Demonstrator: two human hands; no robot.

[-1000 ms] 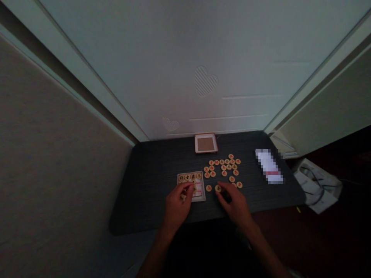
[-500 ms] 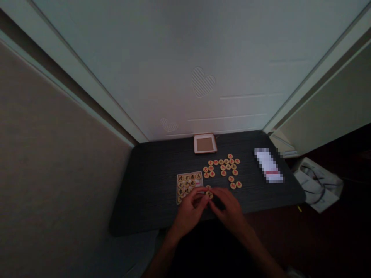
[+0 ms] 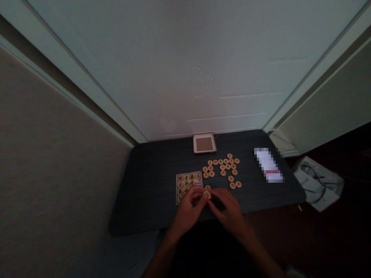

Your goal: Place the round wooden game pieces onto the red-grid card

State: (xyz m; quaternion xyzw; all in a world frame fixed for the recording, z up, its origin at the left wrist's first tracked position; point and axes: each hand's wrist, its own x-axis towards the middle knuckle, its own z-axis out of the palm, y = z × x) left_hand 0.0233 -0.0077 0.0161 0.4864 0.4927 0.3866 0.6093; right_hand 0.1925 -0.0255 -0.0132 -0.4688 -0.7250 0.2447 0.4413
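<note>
wooden xiangqi piece point(image 3: 206, 194): we see it between both hands' fingertips, by the near right corner of the box point(image 3: 177, 187).
left hand point(image 3: 189, 210): fingers pinched around it.
right hand point(image 3: 228, 211): curled, tips touching it; grip we cannot tell.

Dark table point(image 3: 150, 185) carries loose discs point(image 3: 223, 167), a part-filled tray point(image 3: 176, 188), a lid point(image 3: 204, 143).

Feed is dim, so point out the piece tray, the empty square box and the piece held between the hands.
piece tray point(image 3: 177, 186): head view, left rim.
empty square box point(image 3: 204, 144): head view, brown centre.
held piece point(image 3: 206, 194): head view, its top face.
</note>
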